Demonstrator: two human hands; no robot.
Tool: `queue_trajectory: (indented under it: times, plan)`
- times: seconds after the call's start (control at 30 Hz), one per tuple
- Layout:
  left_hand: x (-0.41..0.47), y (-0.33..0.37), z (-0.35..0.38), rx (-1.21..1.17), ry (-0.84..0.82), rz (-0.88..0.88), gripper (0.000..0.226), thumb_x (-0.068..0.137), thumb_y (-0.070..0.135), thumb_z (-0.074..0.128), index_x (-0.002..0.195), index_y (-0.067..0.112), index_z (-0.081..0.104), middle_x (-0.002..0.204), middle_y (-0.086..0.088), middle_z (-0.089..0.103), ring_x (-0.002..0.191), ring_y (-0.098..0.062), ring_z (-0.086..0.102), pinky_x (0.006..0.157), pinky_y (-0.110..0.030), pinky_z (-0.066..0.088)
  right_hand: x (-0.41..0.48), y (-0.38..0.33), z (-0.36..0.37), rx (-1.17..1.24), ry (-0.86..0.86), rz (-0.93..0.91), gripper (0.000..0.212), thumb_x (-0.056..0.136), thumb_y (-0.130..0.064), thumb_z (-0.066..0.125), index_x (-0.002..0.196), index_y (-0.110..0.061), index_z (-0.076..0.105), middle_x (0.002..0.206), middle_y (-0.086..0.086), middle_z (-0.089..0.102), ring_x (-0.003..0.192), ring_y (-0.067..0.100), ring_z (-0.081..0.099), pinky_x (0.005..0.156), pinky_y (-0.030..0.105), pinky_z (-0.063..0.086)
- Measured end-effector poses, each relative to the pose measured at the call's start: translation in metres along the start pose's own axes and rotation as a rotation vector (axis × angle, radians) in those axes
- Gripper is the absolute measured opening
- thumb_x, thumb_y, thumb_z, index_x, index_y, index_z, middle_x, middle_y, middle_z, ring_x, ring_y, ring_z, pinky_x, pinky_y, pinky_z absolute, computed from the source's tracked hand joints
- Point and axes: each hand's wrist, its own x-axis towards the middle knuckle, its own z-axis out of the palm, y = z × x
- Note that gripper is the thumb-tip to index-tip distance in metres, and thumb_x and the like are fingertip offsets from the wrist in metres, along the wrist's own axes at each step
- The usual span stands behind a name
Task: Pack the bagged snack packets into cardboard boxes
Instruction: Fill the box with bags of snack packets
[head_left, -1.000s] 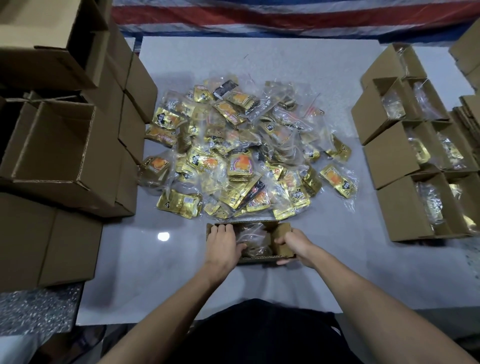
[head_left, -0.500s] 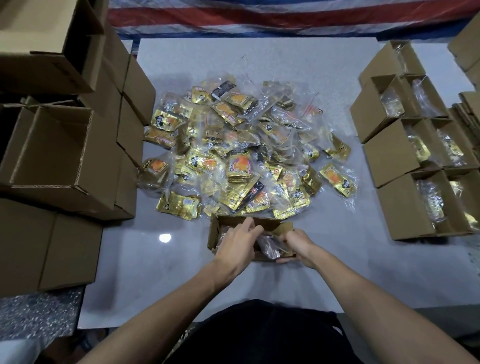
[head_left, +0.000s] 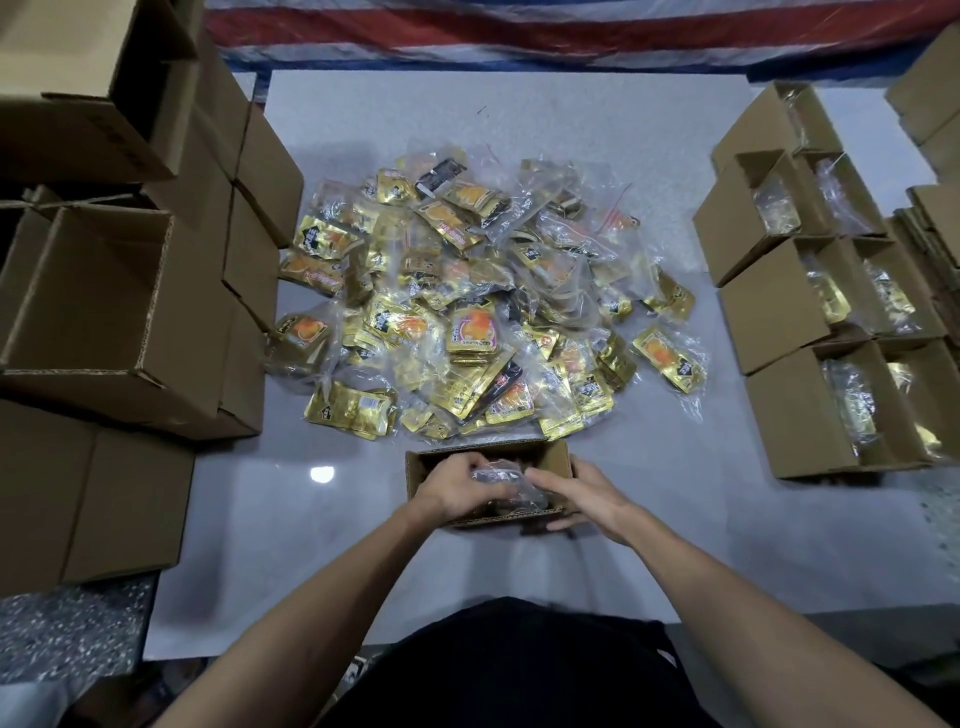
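A small open cardboard box (head_left: 553, 457) sits on the table just in front of me. Inside it lies a clear bag of snack packets (head_left: 498, 475), mostly covered by my hands. My left hand (head_left: 454, 488) reaches into the box from the left, its fingers curled on the bag. From the right, my right hand (head_left: 582, 493) lies over the box's right wall, with its fingers pressing on the bag. Behind the box spreads a big pile of clear bags of gold snack packets (head_left: 483, 312).
Empty cardboard boxes (head_left: 119, 291) are stacked along the left edge of the grey table (head_left: 675, 545). Open boxes holding bagged packets (head_left: 810, 312) stand in rows on the right. A striped tarp (head_left: 519, 31) hangs beyond the far edge.
My left hand moved from the box's left wall into the box onto the bag. My right hand shifted from the right flap inward over the bag.
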Motion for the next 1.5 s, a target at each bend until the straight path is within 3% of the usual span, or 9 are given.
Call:
queue_trajectory:
  times: [0.2, 0.33, 0.47, 0.57, 0.67, 0.9, 1.07, 1.2, 1.5]
  plan:
    - [0.0, 0.011, -0.009, 0.144, 0.013, -0.021, 0.059, 0.073, 0.055, 0.08, 0.114, 0.015, 0.065, 0.107, -0.004, 0.072, 0.096, -0.024, 0.067, 0.085, -0.036, 0.051, 0.0, 0.001, -0.003, 0.026, -0.057, -0.012, 0.094, 0.061, -0.066, 0.079, 0.137, -0.018, 0.05, 0.137, 0.006, 0.059, 0.124, 0.024, 0.059, 0.085, 0.045, 0.061]
    - [-0.024, 0.007, -0.003, 0.518, 0.284, 0.267, 0.041, 0.089, 0.049, 0.064, 0.123, 0.026, 0.061, 0.114, 0.002, 0.065, 0.108, -0.021, 0.057, 0.088, -0.035, 0.046, 0.006, 0.004, -0.005, 0.128, -0.06, 0.043, 0.101, 0.06, -0.069, 0.082, 0.141, -0.019, 0.05, 0.141, 0.005, 0.057, 0.128, 0.025, 0.055, 0.085, 0.043, 0.061]
    - [-0.045, -0.007, 0.003, 0.572, 0.498, 0.601, 0.025, 0.089, 0.022, 0.07, 0.113, 0.014, 0.067, 0.101, -0.005, 0.057, 0.089, -0.024, 0.052, 0.075, -0.03, 0.04, 0.014, 0.01, -0.008, 0.272, -0.033, 0.077, 0.055, 0.074, -0.046, 0.071, 0.12, -0.015, 0.066, 0.131, 0.01, 0.063, 0.121, 0.028, 0.059, 0.085, 0.044, 0.06]
    - [-0.048, -0.007, 0.003, 0.57, 0.411, 0.684, 0.014, 0.096, 0.019, 0.061, 0.102, 0.008, 0.067, 0.095, -0.006, 0.059, 0.085, -0.026, 0.055, 0.074, -0.036, 0.045, 0.014, 0.011, -0.008, 0.256, 0.006, 0.085, 0.027, 0.08, -0.025, 0.058, 0.103, -0.011, 0.065, 0.102, 0.011, 0.07, 0.095, 0.024, 0.067, 0.082, 0.044, 0.06]
    - [-0.046, -0.004, 0.004, 0.579, 0.302, 0.606, 0.027, 0.103, 0.031, 0.044, 0.102, 0.011, 0.063, 0.099, -0.003, 0.061, 0.092, -0.022, 0.054, 0.081, -0.033, 0.042, 0.012, 0.007, -0.004, 0.143, 0.038, 0.052, 0.022, 0.071, -0.012, 0.06, 0.092, -0.013, 0.061, 0.07, 0.002, 0.068, 0.065, 0.018, 0.064, 0.075, 0.042, 0.055]
    - [-0.047, 0.007, 0.014, 0.544, 0.13, 0.552, 0.03, 0.105, 0.032, 0.035, 0.108, 0.014, 0.059, 0.105, -0.003, 0.064, 0.099, -0.024, 0.056, 0.085, -0.042, 0.047, 0.01, 0.007, 0.001, 0.036, 0.112, -0.015, 0.018, 0.089, -0.013, 0.071, 0.106, -0.014, 0.068, 0.088, 0.008, 0.077, 0.077, 0.024, 0.073, 0.069, 0.037, 0.06]
    - [-0.045, 0.016, 0.019, 0.481, 0.069, 0.358, 0.02, 0.106, 0.023, 0.032, 0.102, 0.01, 0.047, 0.106, -0.014, 0.061, 0.096, -0.036, 0.058, 0.083, -0.049, 0.047, 0.009, 0.003, 0.001, -0.01, 0.185, -0.055, 0.031, 0.092, -0.032, 0.071, 0.107, -0.004, 0.069, 0.1, 0.02, 0.074, 0.089, 0.037, 0.071, 0.084, 0.054, 0.059]
    - [-0.036, 0.023, 0.025, 0.529, 0.091, 0.154, 0.023, 0.103, 0.02, 0.032, 0.108, 0.008, 0.052, 0.11, -0.018, 0.065, 0.099, -0.042, 0.061, 0.08, -0.046, 0.048, 0.008, -0.006, 0.006, 0.028, 0.218, -0.045, 0.039, 0.09, -0.039, 0.071, 0.105, -0.004, 0.067, 0.086, 0.014, 0.064, 0.073, 0.028, 0.069, 0.066, 0.048, 0.063]
    - [0.0, 0.003, 0.005, 0.364, -0.087, -0.142, 0.039, 0.101, 0.043, 0.038, 0.128, 0.031, 0.063, 0.139, 0.0, 0.058, 0.128, -0.024, 0.052, 0.11, -0.043, 0.037, 0.008, -0.01, 0.008, 0.017, 0.211, -0.027, 0.047, 0.086, -0.044, 0.074, 0.118, -0.012, 0.062, 0.118, 0.007, 0.063, 0.094, 0.028, 0.071, 0.062, 0.041, 0.063]
